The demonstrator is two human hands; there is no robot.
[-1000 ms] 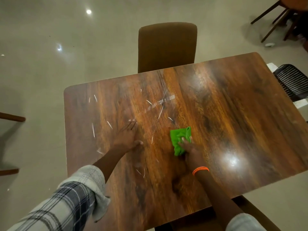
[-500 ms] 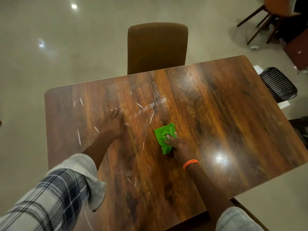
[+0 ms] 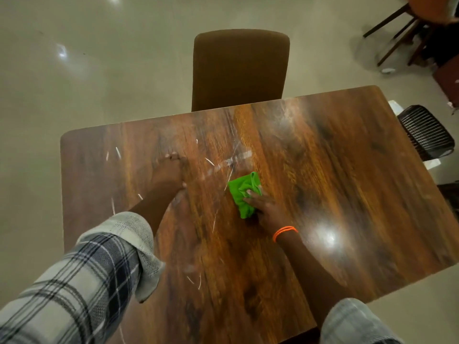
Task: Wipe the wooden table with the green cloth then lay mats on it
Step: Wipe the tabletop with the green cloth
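Observation:
The wooden table [image 3: 335, 175] fills the middle of the view, dark brown and glossy. Thin white scraps and a pale smear [image 3: 228, 162] lie across its left and centre. A crumpled green cloth [image 3: 242, 192] sits near the table's middle. My right hand [image 3: 263, 207], with an orange band at the wrist, presses down on the cloth's near side with straight fingers. My left hand [image 3: 169, 175] rests flat on the wood to the left of the cloth, fingers pointing away from me. No mats are in view.
A brown chair [image 3: 239, 70] is pushed against the table's far edge. A black slatted seat [image 3: 426, 131] stands by the right end. More chair legs [image 3: 397, 28] show at the top right. Pale shiny floor surrounds the table.
The right hand and cloth have slid a little further up the table toward the pale smear. The left hand has also shifted forward while staying flat. The camera view has moved slightly.

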